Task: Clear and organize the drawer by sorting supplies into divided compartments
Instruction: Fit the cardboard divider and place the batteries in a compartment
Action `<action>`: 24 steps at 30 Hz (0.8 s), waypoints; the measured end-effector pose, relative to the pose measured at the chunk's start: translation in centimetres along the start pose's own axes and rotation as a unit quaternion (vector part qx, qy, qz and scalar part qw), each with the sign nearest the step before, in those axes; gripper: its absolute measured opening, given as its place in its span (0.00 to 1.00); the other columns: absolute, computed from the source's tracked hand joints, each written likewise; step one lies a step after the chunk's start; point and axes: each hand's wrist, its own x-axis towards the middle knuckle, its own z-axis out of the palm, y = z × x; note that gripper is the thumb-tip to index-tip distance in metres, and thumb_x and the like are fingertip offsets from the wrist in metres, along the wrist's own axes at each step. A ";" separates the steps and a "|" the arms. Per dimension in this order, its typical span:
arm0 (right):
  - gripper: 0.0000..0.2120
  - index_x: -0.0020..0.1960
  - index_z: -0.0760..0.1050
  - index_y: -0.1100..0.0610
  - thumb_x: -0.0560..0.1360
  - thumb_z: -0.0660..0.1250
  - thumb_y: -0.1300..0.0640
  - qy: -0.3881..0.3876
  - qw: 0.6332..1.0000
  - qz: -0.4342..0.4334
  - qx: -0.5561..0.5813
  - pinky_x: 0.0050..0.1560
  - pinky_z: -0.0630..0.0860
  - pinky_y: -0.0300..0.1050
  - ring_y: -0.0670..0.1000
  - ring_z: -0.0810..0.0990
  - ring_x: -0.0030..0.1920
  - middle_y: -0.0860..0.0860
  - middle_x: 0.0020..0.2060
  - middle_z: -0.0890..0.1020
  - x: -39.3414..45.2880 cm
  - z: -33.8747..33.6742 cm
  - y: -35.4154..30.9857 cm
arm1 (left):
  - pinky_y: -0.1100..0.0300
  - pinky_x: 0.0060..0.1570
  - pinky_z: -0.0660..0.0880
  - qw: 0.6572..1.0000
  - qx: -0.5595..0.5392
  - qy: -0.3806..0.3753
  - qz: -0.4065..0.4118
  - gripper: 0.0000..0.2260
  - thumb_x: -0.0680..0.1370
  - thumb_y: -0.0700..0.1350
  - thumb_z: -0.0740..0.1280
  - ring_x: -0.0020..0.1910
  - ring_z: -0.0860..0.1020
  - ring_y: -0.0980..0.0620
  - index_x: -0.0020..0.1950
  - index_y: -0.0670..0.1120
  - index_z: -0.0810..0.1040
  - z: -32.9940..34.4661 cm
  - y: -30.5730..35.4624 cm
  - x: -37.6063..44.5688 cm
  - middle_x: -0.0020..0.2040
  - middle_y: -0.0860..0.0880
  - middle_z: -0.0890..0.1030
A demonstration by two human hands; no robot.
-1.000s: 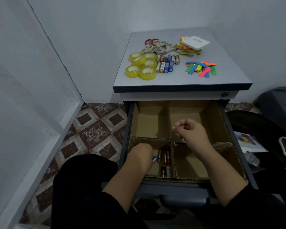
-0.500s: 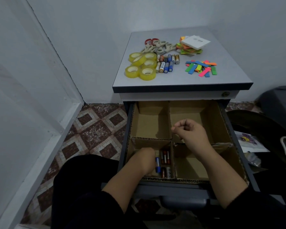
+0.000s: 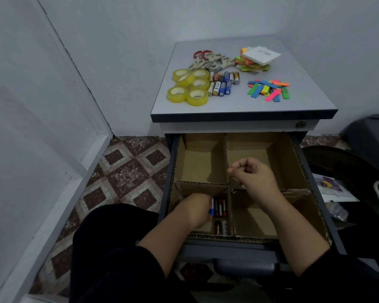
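- Drawer [image 3: 315,215], pulled open below the desk [image 3: 239,106], holds a cardboard divider [image 3: 229,193] making four compartments.
- Left hand [image 3: 195,212] reaches into the near-left compartment, its grip closed around a blue battery [image 3: 211,208], apparently laying it beside the batteries [image 3: 221,215] already there; about six show.
- Right hand [image 3: 254,178] hovers over the divider's middle, fingers curled, holding nothing visible.
- On the desk wait five tape rolls [image 3: 189,87], roughly ten loose batteries [image 3: 223,83], a pile of scissors [image 3: 210,61], sticky notes [image 3: 256,60] and coloured strips [image 3: 268,89], grouped by kind for sorting.
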 end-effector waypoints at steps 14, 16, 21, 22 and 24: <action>0.03 0.44 0.76 0.55 0.74 0.69 0.61 -0.001 1.000 0.007 -0.015 0.37 0.73 0.38 0.46 0.75 0.35 0.49 0.34 0.76 -0.1 0.0 0.0 | 0.63 0.46 0.67 0.997 -0.026 0.070 0.024 0.11 0.77 0.41 0.67 0.56 0.76 0.46 0.58 0.40 0.76 0.3 -0.9 -0.3 0.58 0.43 0.78; 0.03 0.44 0.76 0.55 0.74 0.69 0.61 0.001 1.000 0.007 -0.020 0.37 0.73 0.38 0.46 0.75 0.35 0.50 0.34 0.76 -0.1 0.0 0.0 | 0.63 0.46 0.68 0.996 -0.028 0.075 0.027 0.09 0.78 0.41 0.66 0.53 0.76 0.48 0.57 0.39 0.76 0.2 -1.0 -0.7 0.57 0.43 0.78; 0.02 0.45 0.76 0.55 0.74 0.69 0.60 0.035 0.999 -0.006 0.004 0.39 0.73 0.39 0.48 0.77 0.39 0.52 0.38 0.78 -0.1 0.0 0.0 | 0.61 0.40 0.71 0.985 -0.073 0.141 0.062 0.07 0.78 0.39 0.61 0.46 0.77 0.49 0.41 0.43 0.76 -0.3 -1.0 -2.1 0.41 0.49 0.77; 0.02 0.46 0.76 0.55 0.74 0.69 0.60 0.047 0.999 -0.008 0.024 0.39 0.72 0.39 0.48 0.77 0.39 0.52 0.39 0.79 -0.2 0.0 -0.1 | 0.62 0.35 0.68 0.982 -0.086 0.152 0.067 0.09 0.77 0.40 0.61 0.42 0.75 0.52 0.36 0.46 0.72 -0.5 -0.9 -2.6 0.37 0.52 0.74; 0.02 0.46 0.76 0.55 0.75 0.68 0.61 0.075 0.996 -0.023 0.050 0.39 0.71 0.38 0.47 0.77 0.40 0.51 0.40 0.79 -0.3 -0.2 -0.4 | 0.61 0.33 0.65 0.974 -0.092 0.191 0.076 0.12 0.76 0.43 0.62 0.39 0.73 0.54 0.33 0.50 0.67 -0.8 -0.4 -3.6 0.34 0.54 0.73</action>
